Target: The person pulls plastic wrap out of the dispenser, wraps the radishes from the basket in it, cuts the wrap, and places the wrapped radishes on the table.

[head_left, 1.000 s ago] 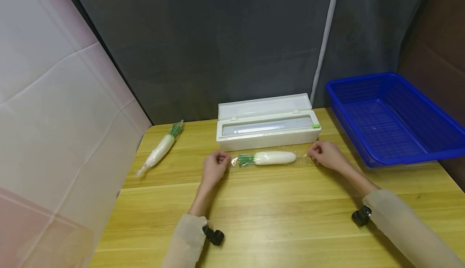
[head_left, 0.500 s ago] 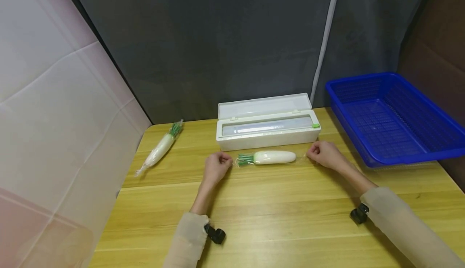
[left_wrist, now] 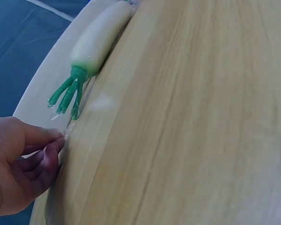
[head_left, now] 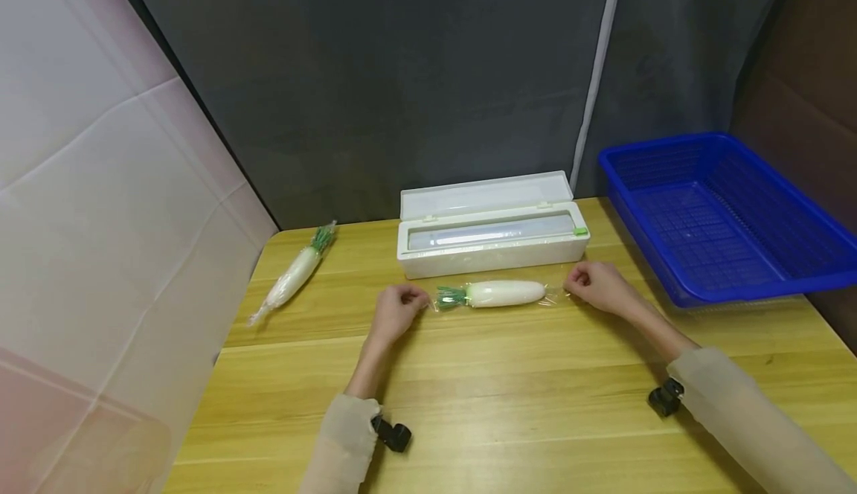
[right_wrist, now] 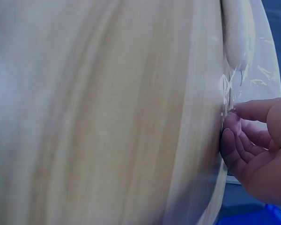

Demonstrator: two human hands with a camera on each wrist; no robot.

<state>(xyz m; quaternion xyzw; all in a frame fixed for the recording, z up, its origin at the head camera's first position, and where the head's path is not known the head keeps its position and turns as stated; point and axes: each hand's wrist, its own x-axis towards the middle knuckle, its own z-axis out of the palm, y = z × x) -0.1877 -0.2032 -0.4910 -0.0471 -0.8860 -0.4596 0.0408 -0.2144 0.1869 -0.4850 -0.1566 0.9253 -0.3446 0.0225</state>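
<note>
A white radish (head_left: pixel 506 293) with green leaf stubs (left_wrist: pixel 70 91) lies crosswise on the table, wrapped in clear plastic film (head_left: pixel 553 294). At its leafy end my left hand (head_left: pixel 396 309) pinches the gathered film between thumb and fingertips. My right hand (head_left: pixel 598 286) pinches the film's other end, just past the radish's tip. The right wrist view shows the film (right_wrist: pixel 227 86) creased and shiny leading into those fingertips. Right behind the radish stands a long white film box (head_left: pixel 492 260), its lid raised and a roll of film (head_left: pixel 492 233) inside.
Another film-wrapped radish (head_left: pixel 292 278) lies at the back left of the wooden table (head_left: pixel 495 405). A blue plastic basket (head_left: pixel 643 233) stands at the back right, close to the right hand. A dark cloth wall (head_left: pixel 375 92) rises behind the table.
My left hand has shifted slightly right, closer to the leaves. The film ends have drawn in narrower around the radish. The right hand has hardly moved, and both keep their pinch.
</note>
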